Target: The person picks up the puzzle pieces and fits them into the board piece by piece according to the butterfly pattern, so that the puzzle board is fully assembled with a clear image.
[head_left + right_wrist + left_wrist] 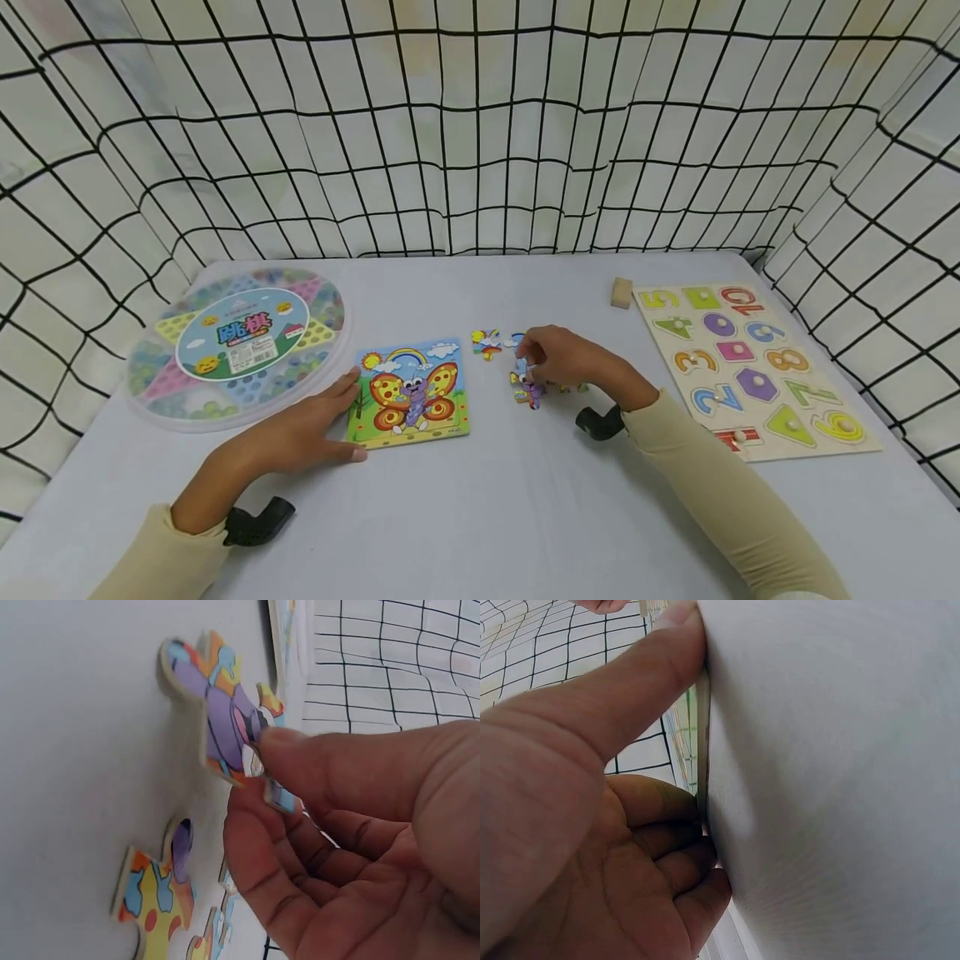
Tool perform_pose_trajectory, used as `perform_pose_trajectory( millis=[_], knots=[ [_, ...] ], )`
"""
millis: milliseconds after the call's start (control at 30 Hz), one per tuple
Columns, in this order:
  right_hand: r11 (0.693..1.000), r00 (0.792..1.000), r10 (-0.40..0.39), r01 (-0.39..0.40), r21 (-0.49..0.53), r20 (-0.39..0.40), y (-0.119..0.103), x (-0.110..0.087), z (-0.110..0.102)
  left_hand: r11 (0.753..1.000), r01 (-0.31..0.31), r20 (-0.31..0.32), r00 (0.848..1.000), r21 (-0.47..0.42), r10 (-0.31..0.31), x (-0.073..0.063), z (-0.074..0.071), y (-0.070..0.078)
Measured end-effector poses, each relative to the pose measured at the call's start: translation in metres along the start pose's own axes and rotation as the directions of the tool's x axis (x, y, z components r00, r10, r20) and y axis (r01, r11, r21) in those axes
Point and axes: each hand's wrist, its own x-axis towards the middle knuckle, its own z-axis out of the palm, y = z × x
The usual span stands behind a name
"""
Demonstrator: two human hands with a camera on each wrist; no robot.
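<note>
The right hand (557, 357) pinches a purple puzzle piece (223, 716); the left hand (306, 435), thumb and fingers apart, touches the butterfly puzzle board (408, 393).

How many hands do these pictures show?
2: the left hand touches the left edge of the butterfly board; the right hand pinches a puzzle piece right of that board.

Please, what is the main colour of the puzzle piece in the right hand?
The puzzle piece is mostly purple, clearest in the right wrist view.
</note>
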Motion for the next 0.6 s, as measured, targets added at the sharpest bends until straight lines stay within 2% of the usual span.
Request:
perform_pose_trajectory(
  millis=[167,367,600],
  knots=[
    [0.996,0.996,-0.083,0.084,0.043,-0.030,-0.002,0.000,-0.001,1.000,0.005,0.004,1.000,-0.002,-0.005,0.000,0.000,0.000],
    [0.989,0.992,-0.108,0.113,0.092,-0.060,-0.011,0.002,-0.001,1.000,0.009,0.004,1.000,0.005,-0.009,-0.001,-0.001,0.002],
    [0.969,0.979,-0.175,0.189,0.156,-0.100,-0.028,0.011,0.004,1.000,0.009,0.000,1.000,0.006,-0.009,-0.001,-0.001,0.003]
  ],
)
